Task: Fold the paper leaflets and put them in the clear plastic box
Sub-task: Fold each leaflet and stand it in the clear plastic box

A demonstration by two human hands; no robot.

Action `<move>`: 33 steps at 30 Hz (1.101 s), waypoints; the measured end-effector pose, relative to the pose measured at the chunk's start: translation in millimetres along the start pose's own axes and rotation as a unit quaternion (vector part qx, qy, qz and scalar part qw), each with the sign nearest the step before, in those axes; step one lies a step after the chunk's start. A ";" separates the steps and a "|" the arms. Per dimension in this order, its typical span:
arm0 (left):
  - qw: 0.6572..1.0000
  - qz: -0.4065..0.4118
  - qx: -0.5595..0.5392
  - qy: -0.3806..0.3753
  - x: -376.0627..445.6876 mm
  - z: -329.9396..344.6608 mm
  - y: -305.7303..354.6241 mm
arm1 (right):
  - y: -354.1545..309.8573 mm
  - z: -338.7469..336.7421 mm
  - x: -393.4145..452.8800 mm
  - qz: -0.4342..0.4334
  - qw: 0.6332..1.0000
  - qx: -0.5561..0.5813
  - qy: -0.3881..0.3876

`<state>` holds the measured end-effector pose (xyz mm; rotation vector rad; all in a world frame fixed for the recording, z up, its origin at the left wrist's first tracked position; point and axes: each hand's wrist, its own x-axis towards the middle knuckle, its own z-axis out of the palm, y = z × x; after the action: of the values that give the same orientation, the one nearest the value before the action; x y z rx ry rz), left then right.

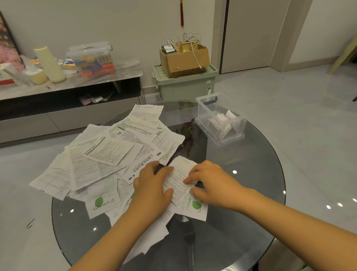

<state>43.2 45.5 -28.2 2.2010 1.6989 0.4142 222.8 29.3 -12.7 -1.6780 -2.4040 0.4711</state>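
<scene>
Head view looked down on a round glass table. Both hands worked on one leaflet near the middle of the table, a little toward its near edge. The left hand lay flat on the left part of this leaflet, its fingers almost straight and close together, and the thumb touched the paper lower down. The right hand lay on the right part, its fingers bent a little, and the fingertips pressed on the paper. Whether the right thumb pinched the leaflet's edge, I cannot tell. The leaflet lay tilted, on top of other sheets.

A loose pile of leaflets, not folded, covered the left half of the table and hung over its left edge. Some sheets had a green round mark.

The clear box stood open at the far right edge of the table, well apart from the hands. Inside it were several small folded leaflets, leaning on one another.

Behind the table, on the floor, a green bin carried a cardboard box with cables in it. On a low cabinet at the left stood a lidded clear box with colourful things inside.
</scene>
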 end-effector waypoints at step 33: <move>0.974 0.223 -0.024 0.037 -2.0 -14.0 4.3 | -3.2 -4.0 -11.7 -0.099 0.977 -0.075 0.171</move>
<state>40.6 43.7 -13.8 2.5528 1.1988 0.6427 225.4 18.0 -7.4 -1.4123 -2.3572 -0.0319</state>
